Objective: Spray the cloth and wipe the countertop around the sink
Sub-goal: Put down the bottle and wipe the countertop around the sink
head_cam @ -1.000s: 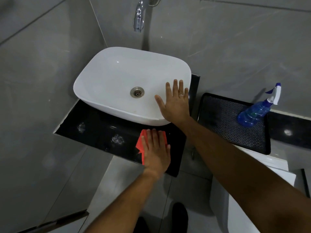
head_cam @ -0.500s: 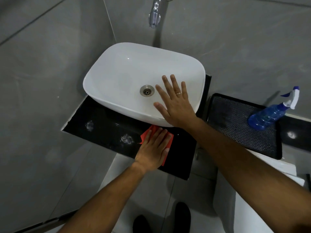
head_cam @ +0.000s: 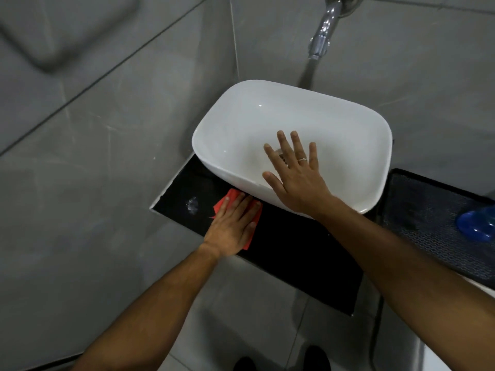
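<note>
A white basin (head_cam: 241, 121) sits on a black countertop (head_cam: 297, 253) in a grey tiled corner. My left hand (head_cam: 233, 226) lies flat on a red cloth (head_cam: 227, 200), pressing it onto the counter just in front of the basin's left front edge. A whitish smear (head_cam: 192, 205) shows on the black surface to the left of the cloth. My right hand (head_cam: 294, 178) rests over the basin's front rim with fingers spread, a ring on one finger. It covers most of the drain. The blue spray bottle (head_cam: 475, 226) stands at the far right edge, cut off by the frame.
A chrome tap (head_cam: 322, 30) juts from the wall above the basin. A black patterned mat (head_cam: 428, 223) lies right of the basin under the bottle. Grey walls close in at the left and back. Grey floor tiles and dark shoes (head_cam: 316, 357) are below.
My left hand has slid the red cloth leftward along the counter, close to the smear. My right hand shifted further over the basin. The view swung left, pushing the bottle to the edge.
</note>
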`<state>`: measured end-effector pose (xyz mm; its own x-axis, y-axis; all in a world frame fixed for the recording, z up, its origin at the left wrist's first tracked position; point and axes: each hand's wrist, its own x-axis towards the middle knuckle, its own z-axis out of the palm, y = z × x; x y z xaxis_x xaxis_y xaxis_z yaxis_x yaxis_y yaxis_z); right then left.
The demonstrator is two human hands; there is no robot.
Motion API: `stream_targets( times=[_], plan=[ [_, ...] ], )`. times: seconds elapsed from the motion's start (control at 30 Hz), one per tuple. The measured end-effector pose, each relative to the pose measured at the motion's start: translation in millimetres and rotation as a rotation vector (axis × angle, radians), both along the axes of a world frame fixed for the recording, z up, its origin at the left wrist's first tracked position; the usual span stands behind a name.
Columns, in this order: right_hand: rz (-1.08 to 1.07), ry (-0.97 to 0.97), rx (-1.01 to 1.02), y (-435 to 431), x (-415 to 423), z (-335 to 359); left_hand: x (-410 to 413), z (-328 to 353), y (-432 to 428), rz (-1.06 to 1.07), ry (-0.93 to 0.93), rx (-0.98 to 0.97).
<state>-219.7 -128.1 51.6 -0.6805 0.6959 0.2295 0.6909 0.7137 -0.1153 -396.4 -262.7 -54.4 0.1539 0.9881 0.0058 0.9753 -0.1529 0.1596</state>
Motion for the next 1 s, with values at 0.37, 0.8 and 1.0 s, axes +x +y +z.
stream_targets(
  times=[0.37, 0.8, 1.0],
  plan=[
    [0.062, -0.076, -0.009, 5.1, -92.7, -13.7, -81.5, -11.9, 13.8, 0.048, -0.003, 0.009],
    [0.038, -0.060, 0.016, 5.1, -99.2, -18.1, -166.6, 5.1, 23.8, 0.112, -0.063, 0.038],
    [0.053, -0.067, -0.018, 5.0, -101.5, -16.6, -165.8, 7.6, 35.0, 0.068, -0.041, 0.032]
  ],
)
